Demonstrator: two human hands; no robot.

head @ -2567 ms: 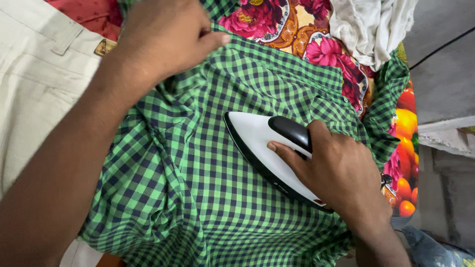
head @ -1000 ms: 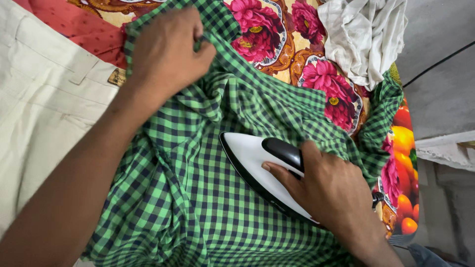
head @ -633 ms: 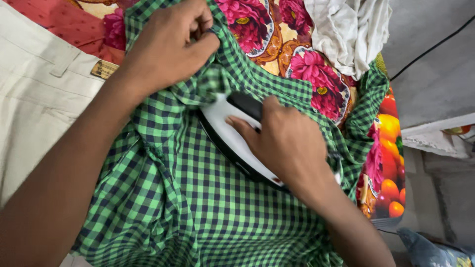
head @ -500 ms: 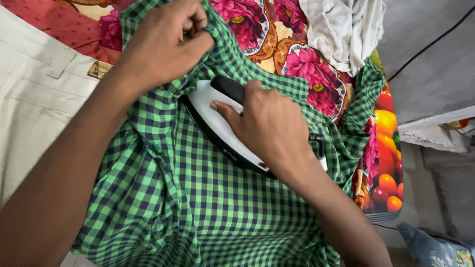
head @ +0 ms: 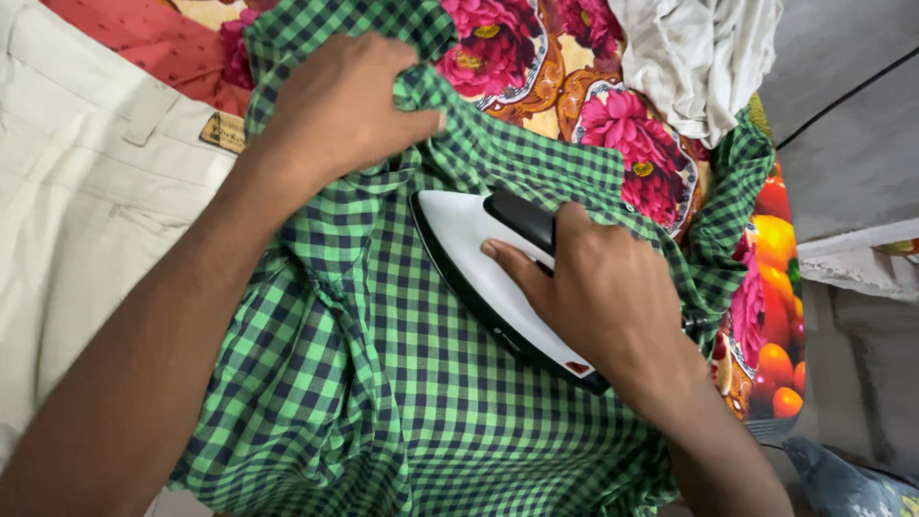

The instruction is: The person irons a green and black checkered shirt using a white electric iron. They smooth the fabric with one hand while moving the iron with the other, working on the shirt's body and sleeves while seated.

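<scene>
A green and dark blue checked shirt [head: 402,383] lies spread over a cloth with big pink flowers [head: 536,67]. My left hand [head: 335,105] grips a bunched fold of the shirt near its upper edge. My right hand [head: 603,297] is closed round the black handle of a white iron [head: 469,249], which rests flat on the shirt with its tip pointing up-left toward my left hand.
Beige trousers [head: 86,201] with a small tan label lie at the left. A crumpled white cloth [head: 708,57] sits at the top right. The right edge of the ironing surface shows printed fruit [head: 775,287], with grey floor and a dark cable beyond.
The iron slid up-left toward my left hand, then came back down-right a little. My left hand kept its grip on the shirt fold throughout.
</scene>
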